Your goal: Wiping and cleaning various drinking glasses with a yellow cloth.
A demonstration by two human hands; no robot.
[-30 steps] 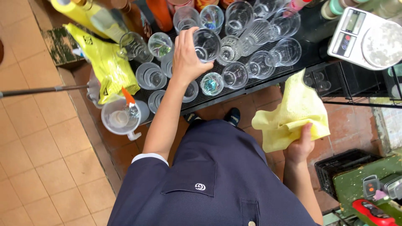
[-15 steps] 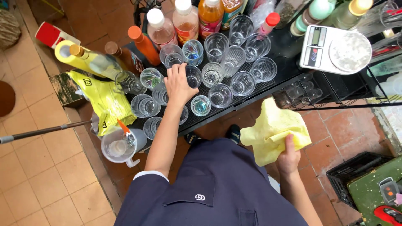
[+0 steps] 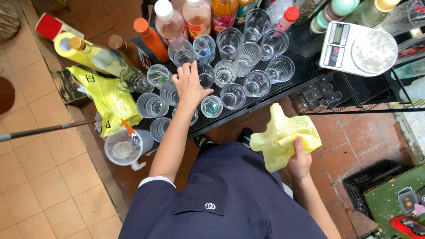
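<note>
Yellow cloth (image 3: pixel 283 139) gripped, right hand (image 3: pixel 300 160) | left hand (image 3: pixel 189 84) on clear glasses (image 3: pixel 230 73)

The left hand (image 3: pixel 189 86) rests spread over clear glasses (image 3: pixel 232 95) crowded on the black tabletop (image 3: pixel 305 48). The right hand (image 3: pixel 299 161) grips a yellow cloth (image 3: pixel 279 135) below the tabletop's edge, near a white kitchen scale (image 3: pixel 358 48).

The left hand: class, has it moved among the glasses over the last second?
Yes. The left hand came back from the far glasses toward the table's near edge, now over the nearer glasses.
</note>
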